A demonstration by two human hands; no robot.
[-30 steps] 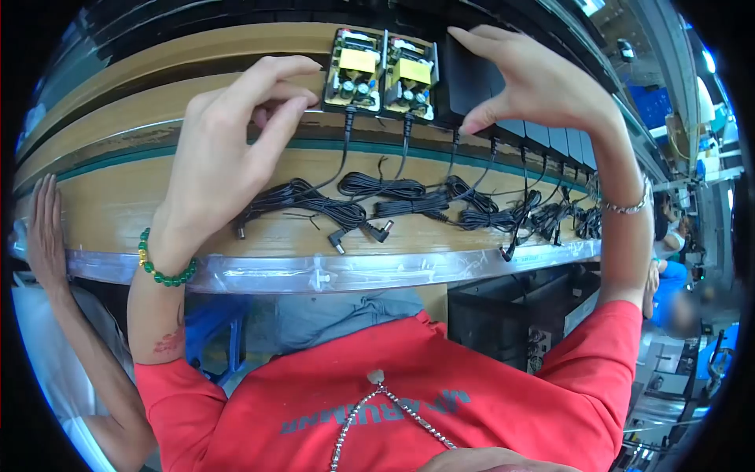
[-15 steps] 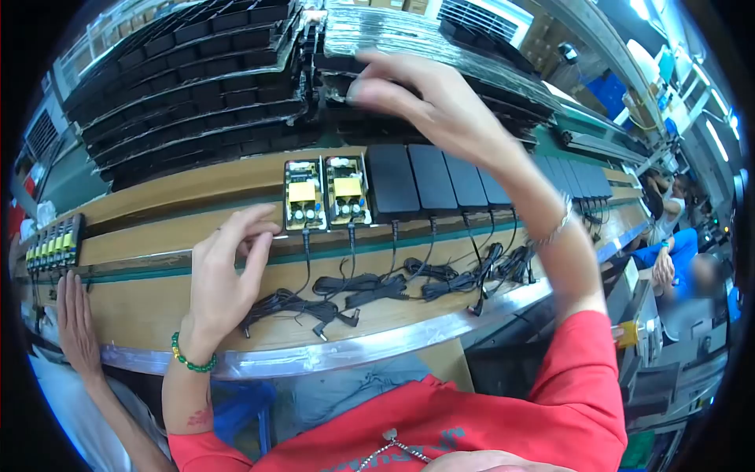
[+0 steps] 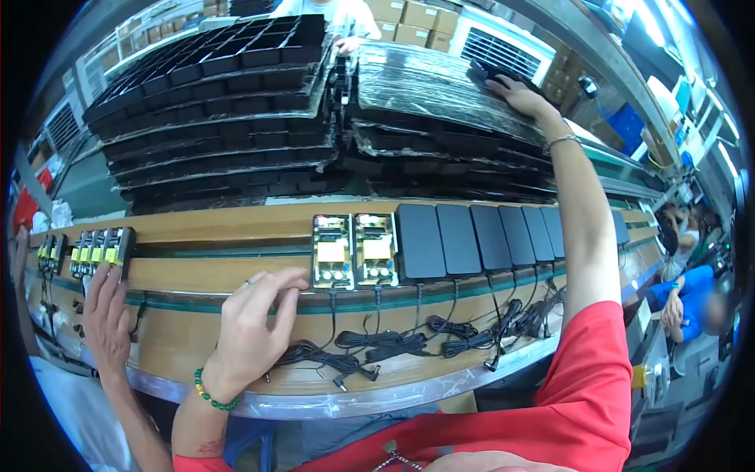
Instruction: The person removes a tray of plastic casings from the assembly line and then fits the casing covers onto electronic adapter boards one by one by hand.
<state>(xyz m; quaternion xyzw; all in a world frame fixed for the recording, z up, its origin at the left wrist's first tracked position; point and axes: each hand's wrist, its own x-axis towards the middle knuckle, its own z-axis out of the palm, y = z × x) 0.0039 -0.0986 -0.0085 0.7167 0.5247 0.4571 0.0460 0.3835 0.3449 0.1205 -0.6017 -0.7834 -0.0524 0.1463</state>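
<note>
Yellow shows inside the pair of open adapters (image 3: 333, 252), which lies side by side on the wooden table (image 3: 204, 267) with its circuit boards facing up. Just left of the pair is the left hand (image 3: 255, 326), its fingers loosely curled and holding nothing that can be seen, their tips close to the nearer adapter's edge; whether they touch it is hard to tell. A green bead bracelet (image 3: 212, 393) circles that wrist. Well beyond the pair and to its right, the right hand (image 3: 521, 97) lies over a dark piece (image 3: 507, 71) on top of a film-wrapped stack (image 3: 417, 75); whether its fingers grip the piece cannot be told. Immediately right of the pair runs a row of closed black adapters (image 3: 422, 240), the first just beside it. On the near side of the pair, bundled black cords (image 3: 381, 342) lie on the table. Beyond the pair and to its left rises a stack of black trays (image 3: 212, 79). Well left of the pair, another person's hand (image 3: 108, 318) is at a group of similar boards (image 3: 96, 250), and another person (image 3: 350, 17) stands beyond the stacks.
</note>
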